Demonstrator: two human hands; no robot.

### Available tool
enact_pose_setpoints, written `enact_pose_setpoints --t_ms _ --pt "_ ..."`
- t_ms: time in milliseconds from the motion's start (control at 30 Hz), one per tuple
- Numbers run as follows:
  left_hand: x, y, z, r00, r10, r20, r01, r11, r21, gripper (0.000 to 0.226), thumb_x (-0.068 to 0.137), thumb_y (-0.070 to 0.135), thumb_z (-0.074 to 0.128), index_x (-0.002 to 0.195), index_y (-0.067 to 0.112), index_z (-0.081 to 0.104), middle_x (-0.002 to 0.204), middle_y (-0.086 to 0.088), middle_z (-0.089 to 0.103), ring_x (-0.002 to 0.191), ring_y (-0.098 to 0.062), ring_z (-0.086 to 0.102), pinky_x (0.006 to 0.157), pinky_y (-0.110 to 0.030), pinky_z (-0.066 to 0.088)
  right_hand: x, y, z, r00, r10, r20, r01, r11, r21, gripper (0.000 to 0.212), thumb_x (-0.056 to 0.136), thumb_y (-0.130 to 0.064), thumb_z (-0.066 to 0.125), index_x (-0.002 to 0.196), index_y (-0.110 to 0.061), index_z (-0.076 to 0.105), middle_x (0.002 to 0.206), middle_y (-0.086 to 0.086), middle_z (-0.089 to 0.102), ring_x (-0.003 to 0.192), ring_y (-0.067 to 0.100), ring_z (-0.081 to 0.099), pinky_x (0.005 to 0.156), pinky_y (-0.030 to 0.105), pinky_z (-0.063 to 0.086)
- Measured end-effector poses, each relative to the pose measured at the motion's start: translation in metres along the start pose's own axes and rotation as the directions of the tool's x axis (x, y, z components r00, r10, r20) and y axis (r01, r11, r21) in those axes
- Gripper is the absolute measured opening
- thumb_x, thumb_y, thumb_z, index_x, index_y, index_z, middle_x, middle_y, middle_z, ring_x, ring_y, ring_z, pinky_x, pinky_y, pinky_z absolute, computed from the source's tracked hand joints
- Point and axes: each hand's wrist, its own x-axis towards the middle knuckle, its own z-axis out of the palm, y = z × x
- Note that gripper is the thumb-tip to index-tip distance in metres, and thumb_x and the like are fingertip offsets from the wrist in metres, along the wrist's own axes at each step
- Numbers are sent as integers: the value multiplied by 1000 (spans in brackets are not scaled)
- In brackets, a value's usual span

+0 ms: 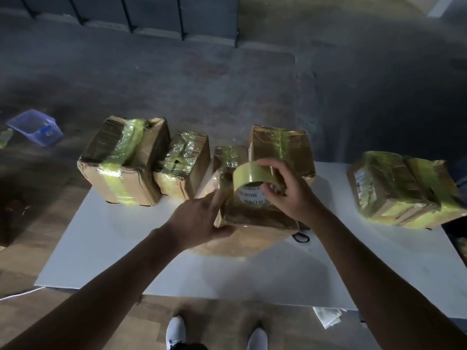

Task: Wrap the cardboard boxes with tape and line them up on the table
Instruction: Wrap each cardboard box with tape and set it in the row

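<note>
Cardboard box (255, 215) sits mid-worktop (113, 248), its left edge gripped by the left hand (199, 218). On the box's top, the right hand (285, 190) grips the yellow tape roll (249, 173).

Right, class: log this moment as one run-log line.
left hand: holds box | right hand: grips tape roll

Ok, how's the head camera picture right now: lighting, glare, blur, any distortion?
Head view: dim overall, and the floor beyond the table is nearly black, with the white tabletop brightest. Head view: glare streaks the glossy tape on the leftmost box. Head view: wide-angle bend skews the table edges. The held box at the left hand and the tape roll in the right hand look slightly soft.
</note>
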Motion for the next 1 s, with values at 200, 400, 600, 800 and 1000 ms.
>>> enact_pose_setpoints --t_ms 200,400,600,800,1000 --pt "-26 -40 12 998 -29 -60 26 999 -44 87 60 36 91 126 13 37 85 -14 72 59 -33 67 45 -28 49 25 -6 14 987 16 160 -6 998 -63 55 85 3 60 132 -24 52 127 -5 51 96 3 56 67 9 45" --pt "-47 -60 16 993 -82 -83 79 996 -41 93 55 36 93 127 10 42 90 -12 73 59 -30 68 43 -25 48 34 -9 -2 956 98 276 -22 964 -264 59 81 -9 62 132 -38 52 107 -34 44 97 -8 51 68 10 42" --pt "-48 -62 -6 992 -124 -20 125 957 261 86 71 68 48 125 3 57 121 -22 64 117 -43 58 89 -53 53 48 -21 28 958 36 284 52 954 -296 54 85 -8 61 134 -29 54 116 5 60 98 16 58 69 35 55" --pt "-23 -24 5 990 -106 90 84 971 224 107 84 77 37 153 0 10 160 -21 10 149 -33 2 121 -46 11 53 -18 36 966 46 253 32 955 -294 57 86 -8 60 135 -36 51 113 1 58 94 17 58 73 43 55" --pt "-24 -33 14 989 -87 116 58 971 231 99 87 74 29 149 -3 26 156 -20 25 147 -30 17 120 -40 14 29 -17 37 956 113 269 -112 994 -19 69 88 -6 65 141 -40 38 132 -23 41 118 7 52 81 21 56"
